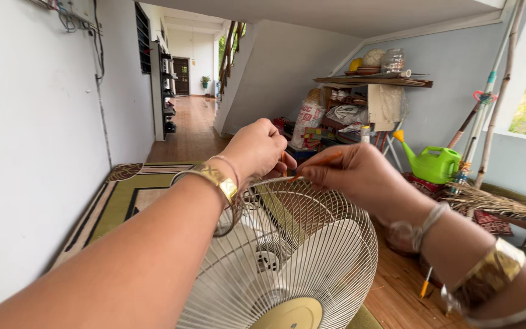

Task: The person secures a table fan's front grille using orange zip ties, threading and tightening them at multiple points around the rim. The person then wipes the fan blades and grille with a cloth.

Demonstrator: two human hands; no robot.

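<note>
A white wire fan guard (312, 244) fills the lower middle of the head view, with pale blades behind it and a yellowish hub cap (287, 315) at the bottom. My left hand (257, 149), with a gold bangle at the wrist, pinches something at the guard's top rim. My right hand (360, 176) holds a thin orange strip (319, 162) that runs to the same spot on the rim. Both hands are closed and almost touch each other above the guard.
A green watering can (434, 163) and a straw broom (488, 201) stand at the right. Cluttered wooden shelves (366, 97) sit under the stairs. A patterned rug (126, 198) lies along the white wall at left; a corridor runs off behind.
</note>
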